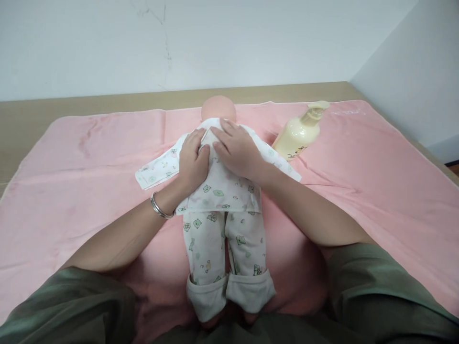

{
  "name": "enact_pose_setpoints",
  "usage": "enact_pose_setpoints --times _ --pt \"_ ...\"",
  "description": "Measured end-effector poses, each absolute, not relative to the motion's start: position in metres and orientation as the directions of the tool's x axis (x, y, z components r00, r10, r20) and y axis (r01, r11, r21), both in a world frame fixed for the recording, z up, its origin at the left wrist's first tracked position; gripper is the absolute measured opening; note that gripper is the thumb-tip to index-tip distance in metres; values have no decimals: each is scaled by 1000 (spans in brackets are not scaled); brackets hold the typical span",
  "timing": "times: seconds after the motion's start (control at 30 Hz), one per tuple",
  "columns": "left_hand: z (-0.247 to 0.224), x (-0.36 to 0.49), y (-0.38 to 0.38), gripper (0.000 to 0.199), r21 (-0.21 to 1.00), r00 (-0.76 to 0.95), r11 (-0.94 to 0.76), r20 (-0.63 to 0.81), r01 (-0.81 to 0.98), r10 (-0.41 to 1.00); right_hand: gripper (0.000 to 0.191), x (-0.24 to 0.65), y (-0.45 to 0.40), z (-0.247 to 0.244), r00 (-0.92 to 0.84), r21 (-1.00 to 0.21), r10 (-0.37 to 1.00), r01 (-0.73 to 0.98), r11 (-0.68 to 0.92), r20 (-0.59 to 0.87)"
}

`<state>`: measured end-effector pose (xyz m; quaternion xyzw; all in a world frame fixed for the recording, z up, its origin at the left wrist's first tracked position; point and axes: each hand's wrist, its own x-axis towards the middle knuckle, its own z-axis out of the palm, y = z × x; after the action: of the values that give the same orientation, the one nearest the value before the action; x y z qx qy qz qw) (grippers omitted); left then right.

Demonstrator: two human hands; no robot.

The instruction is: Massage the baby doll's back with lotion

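Observation:
A baby doll lies face down, its smooth bald head pointing away from me. It wears a white printed shirt and matching trousers with the cuffs turned up. My left hand rests on the left side of its upper back, fingers stretched out over the cloth. On the other side my right hand lies flat near the shoulder, fingers extended. Both hands touch the shirt and grasp nothing. The shirt's sleeves spread out to either side; the doll's face is hidden.
A pink blanket covers most of the wooden tabletop. To the right of the doll, a cream pump bottle leans or stands tilted in view near the right sleeve. A white wall rises behind the table.

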<state>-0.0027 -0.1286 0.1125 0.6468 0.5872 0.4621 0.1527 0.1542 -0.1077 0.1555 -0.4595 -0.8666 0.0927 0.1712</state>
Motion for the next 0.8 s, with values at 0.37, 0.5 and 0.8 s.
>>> enact_pose_setpoints --times 0.37,0.5,0.8 --pt "107 -6 -127 41 710 -99 -300 461 637 882 56 146 -145 159 -499 -257 830 793 553 249" --pt "111 -4 -126 38 690 -50 -299 437 659 898 54 150 -125 156 -571 -302 785 725 619 240" --pt "124 18 -151 56 599 0 -213 336 772 942 66 160 -85 148 -429 -421 880 772 475 206"
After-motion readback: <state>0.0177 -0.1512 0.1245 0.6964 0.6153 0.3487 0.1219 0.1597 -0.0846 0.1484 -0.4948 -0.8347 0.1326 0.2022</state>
